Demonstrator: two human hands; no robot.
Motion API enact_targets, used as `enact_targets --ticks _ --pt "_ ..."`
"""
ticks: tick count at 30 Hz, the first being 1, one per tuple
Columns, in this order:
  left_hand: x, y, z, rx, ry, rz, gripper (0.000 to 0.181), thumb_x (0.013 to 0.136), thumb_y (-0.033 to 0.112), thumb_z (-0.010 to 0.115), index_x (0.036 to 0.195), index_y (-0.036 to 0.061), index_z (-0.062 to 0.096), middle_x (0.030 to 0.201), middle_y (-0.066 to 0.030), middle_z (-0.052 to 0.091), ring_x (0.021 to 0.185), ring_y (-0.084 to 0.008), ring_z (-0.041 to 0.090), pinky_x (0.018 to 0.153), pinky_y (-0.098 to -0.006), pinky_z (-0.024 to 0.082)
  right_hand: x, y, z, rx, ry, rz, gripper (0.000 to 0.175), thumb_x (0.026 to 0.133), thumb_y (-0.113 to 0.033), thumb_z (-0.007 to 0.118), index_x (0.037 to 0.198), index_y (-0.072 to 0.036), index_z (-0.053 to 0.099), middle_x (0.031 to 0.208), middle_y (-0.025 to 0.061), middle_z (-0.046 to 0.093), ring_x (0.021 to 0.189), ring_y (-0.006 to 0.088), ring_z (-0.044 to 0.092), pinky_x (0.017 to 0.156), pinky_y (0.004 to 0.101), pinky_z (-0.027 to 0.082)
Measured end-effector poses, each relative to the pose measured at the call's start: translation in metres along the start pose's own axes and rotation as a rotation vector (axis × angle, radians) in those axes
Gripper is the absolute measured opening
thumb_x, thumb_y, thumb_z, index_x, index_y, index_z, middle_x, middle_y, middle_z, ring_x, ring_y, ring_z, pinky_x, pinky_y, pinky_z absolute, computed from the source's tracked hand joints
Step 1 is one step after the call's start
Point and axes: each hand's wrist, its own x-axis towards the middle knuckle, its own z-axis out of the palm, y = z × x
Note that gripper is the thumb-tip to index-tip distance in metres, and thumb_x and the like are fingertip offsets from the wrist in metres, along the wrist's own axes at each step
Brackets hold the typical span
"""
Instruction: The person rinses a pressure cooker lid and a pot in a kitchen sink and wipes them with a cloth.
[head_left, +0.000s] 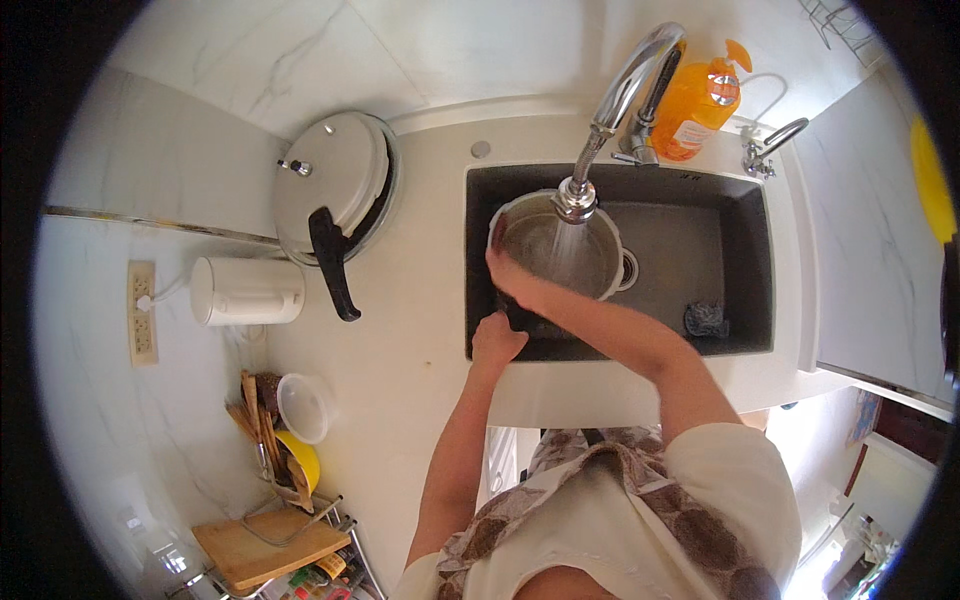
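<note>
A metal pressure cooker pot (611, 247) sits in the left part of the dark sink (667, 247). Water pours into it from the faucet's spray head (576, 201). My left hand (499, 341) is closed around the pot's black handle (511, 306), which is mostly hidden against the dark sink wall. Crossing over the left forearm's side, my right hand (514, 277) reaches to the pot's left inner wall. Its fingers are blurred there, and whether they hold anything is hidden.
On the left counter lies the cooker lid (334, 176) with its black handle. A white kettle-like appliance (247, 291) is below it. An orange pump bottle (694, 112) stands behind the sink, beside a small tap (772, 146). A scouring pad (705, 320) lies in the sink's right corner.
</note>
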Motion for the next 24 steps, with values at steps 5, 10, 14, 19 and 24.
enact_targets --ticks 5,10,14,19,24 --pt "-0.002 -0.005 0.006 -0.041 0.033 0.024 0.029 0.064 0.016 0.064 0.082 -0.0071 0.060 0.086 -0.0251 0.063 0.085 -0.0392 0.062 0.073 -0.0439 0.051 -0.098 0.010 -0.113 -0.497 -0.514 -0.259 0.057 0.097 -0.043 0.022 0.123 0.001 0.048 0.125 0.0279 0.048 0.118 0.0430 0.044 0.094 0.0503 0.036" --pt "-0.004 -0.006 0.003 -0.088 0.042 0.026 0.032 0.062 0.016 0.065 0.082 -0.0080 0.060 0.087 -0.0264 0.062 0.086 -0.0400 0.061 0.075 -0.0446 0.051 -0.015 0.076 -0.209 -1.371 -0.834 -0.612 0.042 0.097 -0.038 0.033 0.112 -0.009 0.060 0.115 0.0135 0.058 0.107 0.0349 0.052 0.093 0.0459 0.039" --pt "-0.001 0.002 -0.004 -0.062 -0.051 -0.027 0.032 0.062 0.016 0.064 0.083 -0.0079 0.060 0.089 -0.0272 0.062 0.088 -0.0400 0.061 0.076 -0.0446 0.050 0.048 0.040 -0.223 -1.669 -0.506 -0.844 0.029 0.087 -0.032 0.054 0.104 -0.009 0.062 0.099 0.0083 0.063 0.096 0.0276 0.057 0.090 0.0402 0.042" --pt "-0.003 0.003 -0.004 -0.062 -0.015 -0.040 0.032 0.063 0.017 0.064 0.084 -0.0067 0.060 0.090 -0.0269 0.062 0.089 -0.0397 0.061 0.077 -0.0445 0.050 0.073 0.035 -0.226 -1.226 -0.390 -0.947 0.031 0.089 -0.035 0.050 0.090 -0.007 0.065 0.090 0.0129 0.064 0.089 0.0317 0.060 0.081 0.0428 0.046" --pt "-0.002 -0.003 0.002 -0.036 -0.025 -0.064 0.033 0.063 0.017 0.065 0.086 -0.0064 0.061 0.090 -0.0262 0.063 0.090 -0.0396 0.061 0.078 -0.0443 0.051 0.018 0.027 -0.214 -1.080 -0.405 -0.789 0.037 0.090 -0.039 0.050 0.094 -0.005 0.065 0.092 0.0174 0.063 0.087 0.0335 0.061 0.075 0.0466 0.048"
